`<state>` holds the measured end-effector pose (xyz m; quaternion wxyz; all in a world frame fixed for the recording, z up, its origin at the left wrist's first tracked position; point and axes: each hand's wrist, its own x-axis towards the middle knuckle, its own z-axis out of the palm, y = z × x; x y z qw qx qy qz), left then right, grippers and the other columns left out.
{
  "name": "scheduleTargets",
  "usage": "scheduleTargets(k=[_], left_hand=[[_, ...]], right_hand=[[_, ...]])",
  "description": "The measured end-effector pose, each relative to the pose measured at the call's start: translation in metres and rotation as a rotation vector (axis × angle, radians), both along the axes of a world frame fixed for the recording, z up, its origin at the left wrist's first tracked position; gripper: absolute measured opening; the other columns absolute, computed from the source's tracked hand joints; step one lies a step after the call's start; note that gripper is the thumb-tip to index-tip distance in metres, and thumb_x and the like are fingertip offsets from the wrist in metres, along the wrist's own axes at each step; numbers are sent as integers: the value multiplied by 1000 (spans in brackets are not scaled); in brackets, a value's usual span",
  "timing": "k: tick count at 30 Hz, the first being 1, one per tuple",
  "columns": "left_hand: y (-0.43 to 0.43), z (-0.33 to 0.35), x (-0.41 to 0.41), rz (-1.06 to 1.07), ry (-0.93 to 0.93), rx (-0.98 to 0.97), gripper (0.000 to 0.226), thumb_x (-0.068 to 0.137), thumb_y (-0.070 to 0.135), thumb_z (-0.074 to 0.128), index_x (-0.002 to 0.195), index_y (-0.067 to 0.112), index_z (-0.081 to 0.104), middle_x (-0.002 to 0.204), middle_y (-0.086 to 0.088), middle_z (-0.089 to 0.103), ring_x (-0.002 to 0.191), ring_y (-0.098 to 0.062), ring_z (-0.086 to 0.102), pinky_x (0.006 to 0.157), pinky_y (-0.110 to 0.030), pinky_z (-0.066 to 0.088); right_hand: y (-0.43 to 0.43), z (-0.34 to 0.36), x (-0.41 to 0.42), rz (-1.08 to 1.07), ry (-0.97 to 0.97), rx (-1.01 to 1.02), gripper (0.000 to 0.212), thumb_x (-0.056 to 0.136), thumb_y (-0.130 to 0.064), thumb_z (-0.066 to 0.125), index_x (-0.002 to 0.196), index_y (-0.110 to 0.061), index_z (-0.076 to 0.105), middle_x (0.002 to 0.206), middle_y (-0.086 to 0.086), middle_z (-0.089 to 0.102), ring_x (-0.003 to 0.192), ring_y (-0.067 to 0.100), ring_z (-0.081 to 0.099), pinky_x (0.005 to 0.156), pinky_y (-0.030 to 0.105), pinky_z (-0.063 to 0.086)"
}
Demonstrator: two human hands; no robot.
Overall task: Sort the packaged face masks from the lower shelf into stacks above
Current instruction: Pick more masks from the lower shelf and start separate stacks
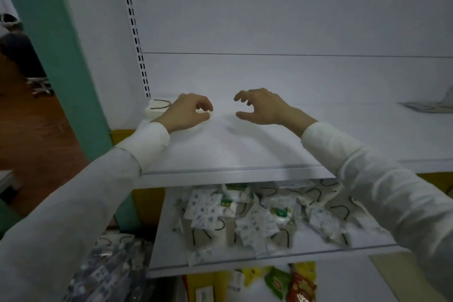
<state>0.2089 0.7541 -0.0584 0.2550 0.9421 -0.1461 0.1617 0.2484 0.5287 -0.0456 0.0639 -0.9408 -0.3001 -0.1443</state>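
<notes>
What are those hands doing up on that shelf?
A person is sorting face masks. The left hand holds a mask packet at the back left corner of the upper shelf. The right hand hovers beside it, fingers curled, holding nothing. A jumbled pile of packets waits on the lower shelf.

Packaged face masks [257, 218], white, blue-patterned or green-labelled with dark ear loops, lie jumbled below the upper shelf [245, 149]. A small white stack [157, 108] sits at its back-left corner.
</notes>
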Motion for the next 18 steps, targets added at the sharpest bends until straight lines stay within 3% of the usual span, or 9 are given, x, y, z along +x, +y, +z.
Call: scheduleTargets(k=[6, 11, 14, 18], left_hand=[[-77, 8, -19, -45, -3, -83, 15, 84, 13, 62, 96, 18, 70, 97, -2, 68, 91, -16, 62, 81, -21, 44], [-155, -19, -59, -118, -29, -247, 30, 86, 10, 60, 115, 18, 56, 102, -1, 64, 85, -13, 61, 76, -19, 46], [-190, -53, -99, -232, -102, -315, 32, 84, 4, 58, 115, 14, 55, 90, 1, 65, 70, -3, 58, 65, -13, 46], [-202, -114, -140, -252, -110, -200, 33, 83, 12, 55, 115, 13, 57, 81, 7, 60, 60, 4, 51, 58, -6, 39]], right_hand=[[-76, 5, -42, 7, -29, -6, 40, 89, -43, 56, 125, -24, 53, 116, -3, 62, 103, 14, 58, 80, 33, 48], [-141, -14, -86, 66, -46, 17, 37, 90, -39, 56, 122, -22, 55, 109, -4, 66, 96, 13, 62, 79, 35, 52], [-167, -42, -120, 235, -41, 25, 38, 88, -34, 54, 124, -19, 54, 106, -2, 67, 93, 18, 63, 75, 37, 53], [-184, -76, -163, 484, -22, 106, 35, 88, -25, 57, 121, -14, 59, 94, 2, 68, 79, 17, 61, 63, 31, 51]])
